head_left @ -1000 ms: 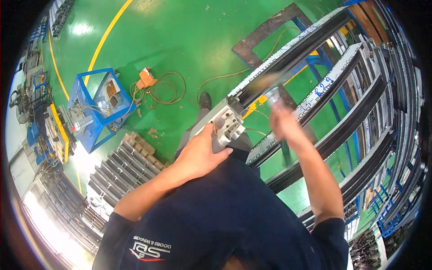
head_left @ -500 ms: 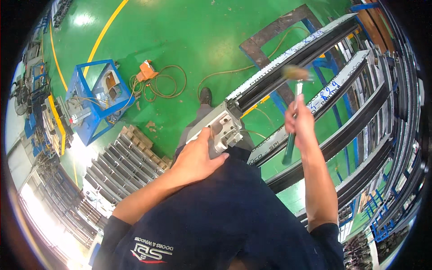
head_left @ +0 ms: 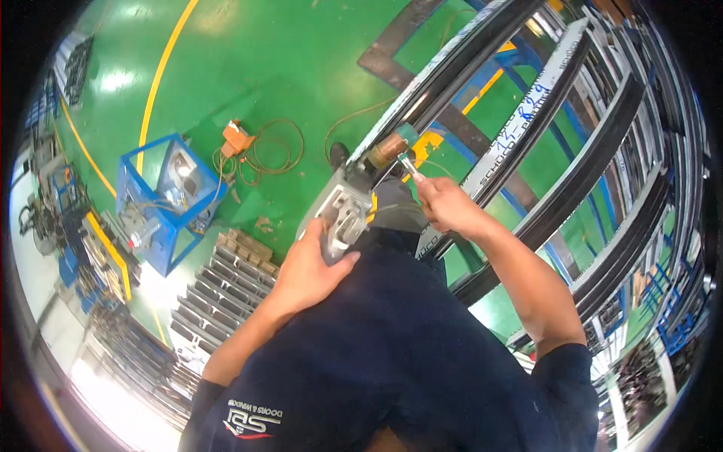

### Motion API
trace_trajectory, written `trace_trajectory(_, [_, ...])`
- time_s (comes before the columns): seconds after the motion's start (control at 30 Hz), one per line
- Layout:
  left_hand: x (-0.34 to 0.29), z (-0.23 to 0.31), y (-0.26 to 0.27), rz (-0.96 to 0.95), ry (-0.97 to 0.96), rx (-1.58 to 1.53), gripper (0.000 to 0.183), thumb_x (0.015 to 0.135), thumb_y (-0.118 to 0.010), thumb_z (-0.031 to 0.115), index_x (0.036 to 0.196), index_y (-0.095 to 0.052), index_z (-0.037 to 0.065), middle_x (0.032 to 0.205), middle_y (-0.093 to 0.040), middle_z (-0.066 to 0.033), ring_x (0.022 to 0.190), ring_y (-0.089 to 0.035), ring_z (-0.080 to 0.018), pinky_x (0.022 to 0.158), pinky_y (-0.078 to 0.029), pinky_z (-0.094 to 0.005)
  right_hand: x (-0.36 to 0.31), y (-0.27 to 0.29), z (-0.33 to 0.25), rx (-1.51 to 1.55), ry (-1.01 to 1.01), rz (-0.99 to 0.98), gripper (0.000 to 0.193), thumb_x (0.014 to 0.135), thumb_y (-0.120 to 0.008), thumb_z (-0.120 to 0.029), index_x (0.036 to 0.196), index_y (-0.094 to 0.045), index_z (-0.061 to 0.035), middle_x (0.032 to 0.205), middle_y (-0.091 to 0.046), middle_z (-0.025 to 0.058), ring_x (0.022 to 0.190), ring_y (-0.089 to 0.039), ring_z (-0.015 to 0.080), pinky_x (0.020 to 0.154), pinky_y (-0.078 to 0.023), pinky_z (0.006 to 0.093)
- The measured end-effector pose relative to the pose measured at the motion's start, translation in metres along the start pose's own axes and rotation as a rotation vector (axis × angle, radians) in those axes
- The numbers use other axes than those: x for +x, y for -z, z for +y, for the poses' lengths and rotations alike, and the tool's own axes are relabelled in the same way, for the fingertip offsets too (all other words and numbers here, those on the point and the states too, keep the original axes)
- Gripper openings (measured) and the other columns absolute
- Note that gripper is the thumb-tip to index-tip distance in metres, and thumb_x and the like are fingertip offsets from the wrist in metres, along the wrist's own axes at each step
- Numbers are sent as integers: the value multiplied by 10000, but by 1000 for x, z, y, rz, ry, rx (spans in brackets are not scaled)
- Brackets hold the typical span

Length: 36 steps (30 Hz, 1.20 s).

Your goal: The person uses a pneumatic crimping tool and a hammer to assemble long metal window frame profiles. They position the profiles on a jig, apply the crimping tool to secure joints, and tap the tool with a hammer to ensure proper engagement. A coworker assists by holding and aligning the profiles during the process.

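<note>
A glossy green floor spreads beneath you in a workshop hall. Closest to you is your own dark shirt. Just beyond it, your left hand is clasped around the near end of a grey metal block, thumb on the side toward your body. The block sits in front of you, at the near end of a long black profile with a white printed strip, which slants away to your upper right. Your right hand is clenched around the handle of a hammer; its head is at the block's far end, though you cannot tell whether it touches. To your right, more long profiles lie side by side, roughly parallel. Past the block, a dark shoe shows on the floor. Off to your left is a stack of grey pieces; farther away stand a blue frame and an orange box beside coiled cable, with a curved yellow line behind.
</note>
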<state>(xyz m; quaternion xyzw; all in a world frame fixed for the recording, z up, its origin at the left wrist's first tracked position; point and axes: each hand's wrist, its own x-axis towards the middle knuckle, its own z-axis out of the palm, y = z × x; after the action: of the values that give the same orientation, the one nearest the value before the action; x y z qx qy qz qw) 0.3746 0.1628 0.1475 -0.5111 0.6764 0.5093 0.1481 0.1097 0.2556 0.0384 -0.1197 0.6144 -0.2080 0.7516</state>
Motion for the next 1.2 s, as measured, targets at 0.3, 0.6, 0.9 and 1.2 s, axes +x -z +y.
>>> trace_trajectory(0.3, [-1,8,-1,-13,32,-8,658,903,-827,244,1408,-529,-53,1283,-710,-283,1212,-703,-386,1039,-529,-437,5,2,15,-88,206,86,534,1143,-441,-538,792,-468,-137,627,-431,-41,488,-366,107,462,-324,312])
trace_trajectory(0.6, [28,29,-14,81,-292,50,645,911,-817,203,1415,-525,-75,1194,-718,-238,1064,-724,-281,947,-564,-393,-32,91,-18,422,322,435,532,1148,-424,-531,818,-507,-122,594,-402,-34,459,-368,122,447,-330,326])
trace_trajectory(0.9, [48,77,-14,-102,-12,-163,639,944,-807,247,1400,-492,-72,868,-701,-128,537,-605,-142,536,-525,-347,-8,87,-28,166,241,345,559,1129,-458,-565,785,-502,-127,605,-436,-19,449,-398,130,436,-324,333])
trace_trajectory(1.2, [44,74,-14,-125,35,-209,578,937,-806,203,1358,-508,-58,956,-715,-153,576,-627,-147,560,-539,-351,9,107,-36,227,376,405,509,1142,-410,-571,859,-502,-158,626,-415,-37,481,-358,113,468,-323,320])
